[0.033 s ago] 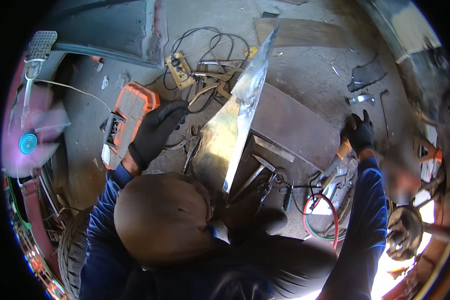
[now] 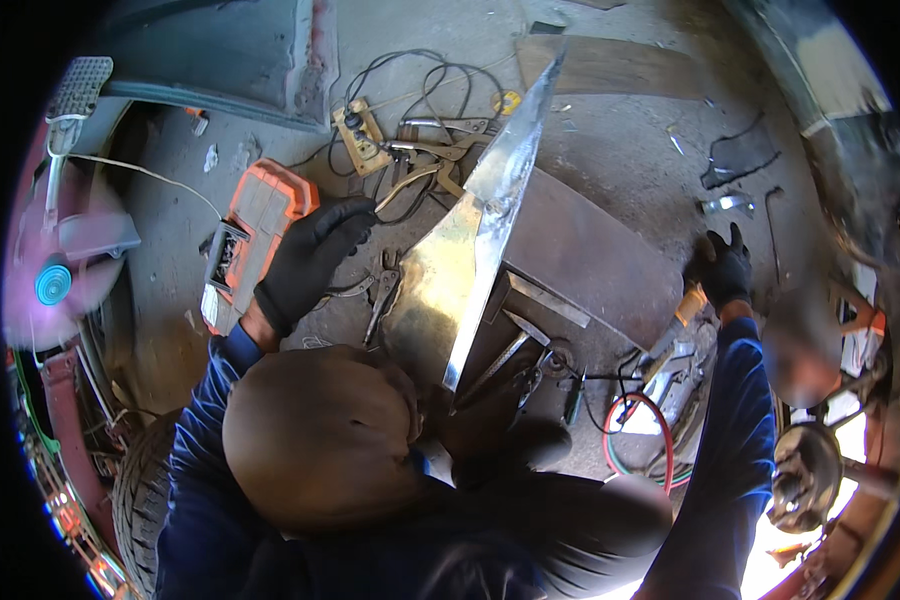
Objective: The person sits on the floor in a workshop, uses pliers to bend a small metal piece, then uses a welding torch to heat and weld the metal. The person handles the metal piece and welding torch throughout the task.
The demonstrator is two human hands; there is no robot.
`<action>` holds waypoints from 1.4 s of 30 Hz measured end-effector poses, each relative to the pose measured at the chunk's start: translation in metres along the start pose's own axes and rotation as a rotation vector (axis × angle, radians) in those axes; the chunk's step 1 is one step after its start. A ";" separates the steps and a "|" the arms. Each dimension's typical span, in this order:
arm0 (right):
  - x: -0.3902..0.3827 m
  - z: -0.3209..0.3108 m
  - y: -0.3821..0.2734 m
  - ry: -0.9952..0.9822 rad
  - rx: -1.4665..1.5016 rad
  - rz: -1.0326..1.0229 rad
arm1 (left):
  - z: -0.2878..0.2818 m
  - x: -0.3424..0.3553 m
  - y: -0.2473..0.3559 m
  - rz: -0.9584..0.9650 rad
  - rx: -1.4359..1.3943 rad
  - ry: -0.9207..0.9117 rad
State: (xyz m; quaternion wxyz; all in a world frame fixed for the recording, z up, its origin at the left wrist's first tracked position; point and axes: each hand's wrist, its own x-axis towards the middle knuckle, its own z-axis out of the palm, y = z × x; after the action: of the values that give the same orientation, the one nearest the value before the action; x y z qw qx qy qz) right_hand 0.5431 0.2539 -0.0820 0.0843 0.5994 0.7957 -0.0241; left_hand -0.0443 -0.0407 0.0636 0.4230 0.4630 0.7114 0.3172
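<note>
My left hand (image 2: 315, 260), in a black glove, hovers by the orange-and-grey toolbox (image 2: 270, 200). Its fingers and thumb are apart, with nothing between them. On the right, my black-gloved right hand (image 2: 722, 270) reaches low over the floor beside an orange-handled tool (image 2: 689, 305). One finger points away from me; the hand's underside is hidden. Between my hands a shiny pointed piece of bent sheet metal (image 2: 450, 270) slants away from me, partly over a flat brown metal plate (image 2: 595, 250). Locking pliers (image 2: 382, 300) lie near my left hand. A hammer (image 2: 510, 350) rests nearer me.
A power strip (image 2: 362, 140) with black cables and several clamps (image 2: 440, 150) lie beyond the sheet metal. A fan (image 2: 55, 285) spins at left above a tyre (image 2: 145, 500). Red and green hoses (image 2: 660, 420) coil at lower right. A large brown rounded shape (image 2: 315, 440) blocks the lower left.
</note>
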 end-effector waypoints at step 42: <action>0.135 0.101 0.026 -0.120 -0.084 0.036 | 0.008 0.026 -0.049 -0.262 -0.167 0.020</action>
State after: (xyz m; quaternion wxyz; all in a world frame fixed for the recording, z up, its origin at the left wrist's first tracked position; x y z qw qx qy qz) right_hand 0.5422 0.3756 -0.2017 0.1570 0.6072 0.7785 -0.0251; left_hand -0.0618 -0.0340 0.0103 0.4909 0.3262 0.7409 0.3219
